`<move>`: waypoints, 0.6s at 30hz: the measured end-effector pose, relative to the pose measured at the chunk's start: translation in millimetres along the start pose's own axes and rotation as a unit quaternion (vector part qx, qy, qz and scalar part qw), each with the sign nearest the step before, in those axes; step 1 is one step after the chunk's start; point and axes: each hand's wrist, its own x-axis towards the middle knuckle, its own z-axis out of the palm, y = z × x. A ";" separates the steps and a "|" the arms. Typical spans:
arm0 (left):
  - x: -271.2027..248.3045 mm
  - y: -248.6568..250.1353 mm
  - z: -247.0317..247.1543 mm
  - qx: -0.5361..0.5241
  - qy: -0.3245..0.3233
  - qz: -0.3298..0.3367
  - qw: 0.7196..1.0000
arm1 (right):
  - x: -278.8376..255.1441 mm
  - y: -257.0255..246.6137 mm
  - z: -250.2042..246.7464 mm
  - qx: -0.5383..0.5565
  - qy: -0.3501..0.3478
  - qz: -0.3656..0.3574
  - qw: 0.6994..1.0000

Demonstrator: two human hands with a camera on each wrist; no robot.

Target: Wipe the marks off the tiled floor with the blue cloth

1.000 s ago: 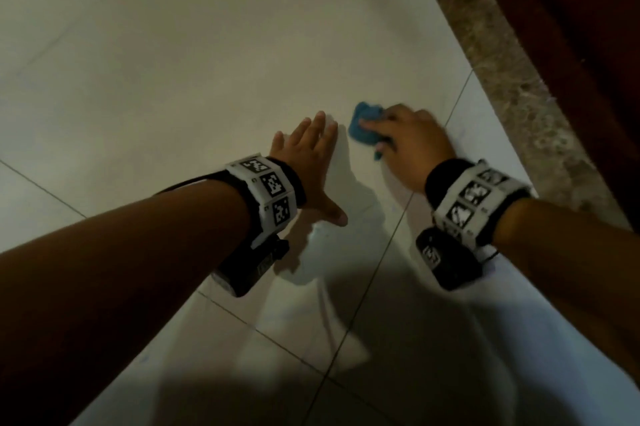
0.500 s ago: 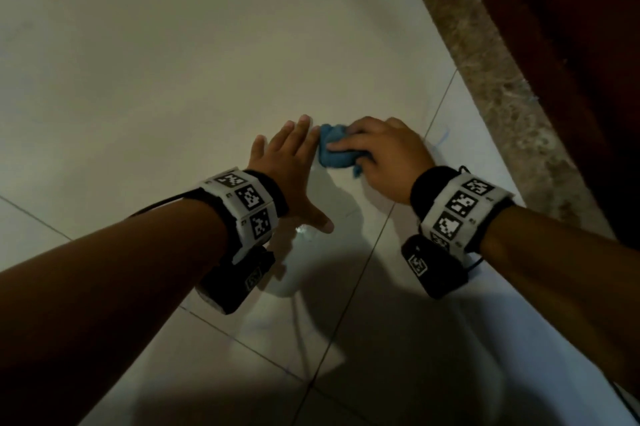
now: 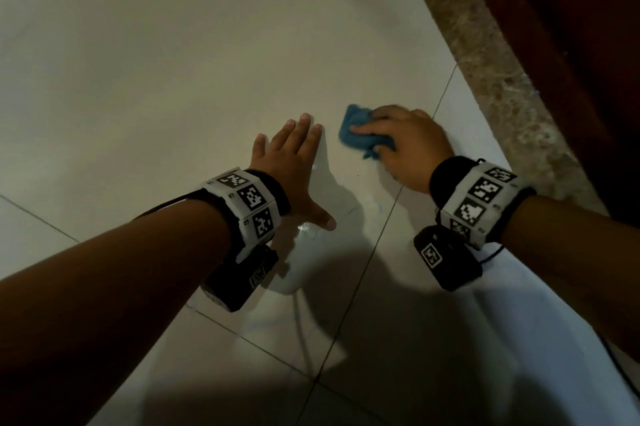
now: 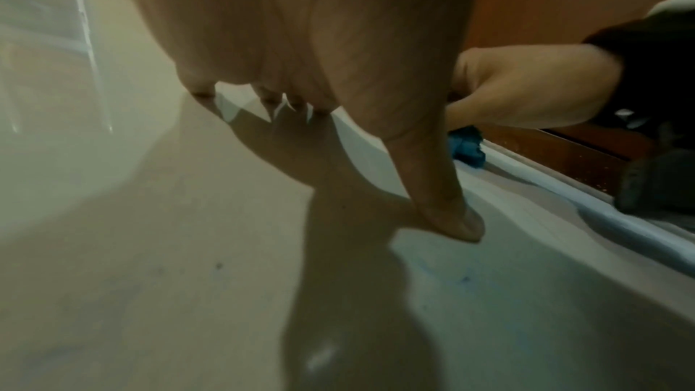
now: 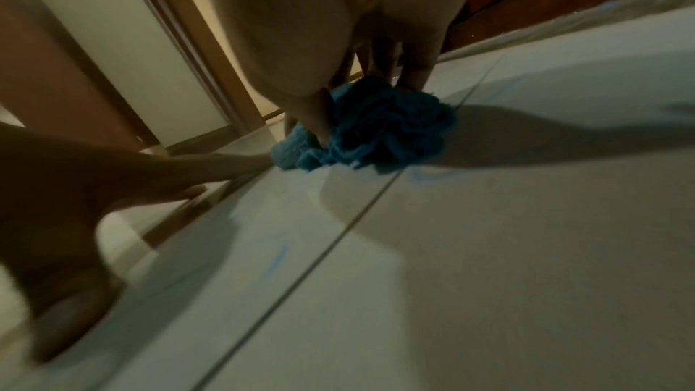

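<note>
**Blue cloth bunched under the right hand**

The pale tiled floor [image 3: 173, 61] fills the view, with a speckled stone strip [image 3: 485, 54] along its right side. The left hand [image 3: 294, 162] lies flat on the tile, fingers straight. Just beside it, the right hand [image 3: 408, 145] grips the blue cloth [image 3: 356, 131] — a crumpled wad, no clear long side, partly hidden by fingers. Faint blue marks [image 5: 278, 257] sit near a tile line — blurry.

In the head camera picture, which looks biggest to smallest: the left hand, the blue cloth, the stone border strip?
1. stone border strip, by far the largest.
2. left hand, spread flat on the tiled floor.
3. blue cloth, bunched and partly hidden under the right hand.
</note>
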 end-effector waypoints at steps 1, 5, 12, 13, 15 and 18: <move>-0.2 0.6 -0.3 0.001 -0.002 -0.001 1.000 | 0.5 -2.9 0.0 0.001 -0.012 -0.022 1.000; -1.7 -0.3 0.0 0.001 -0.001 0.002 1.000 | 21.0 25.7 -13.1 -0.003 0.049 0.078 0.996; -0.4 -0.4 0.8 0.008 -0.005 -0.002 1.000 | -18.4 -40.9 20.6 -0.044 -0.008 -0.026 0.999; -0.5 -0.4 0.9 0.007 -0.006 -0.004 1.000 | -19.1 -41.0 21.3 -0.059 -0.021 -0.056 0.996; -0.4 0.0 1.2 0.004 -0.005 -0.003 1.000 | -7.1 -24.2 12.3 -0.056 -0.028 -0.067 0.996; -1.1 -1.3 1.1 0.004 -0.002 0.000 1.000 | 16.5 15.4 -8.6 0.016 0.026 0.041 0.999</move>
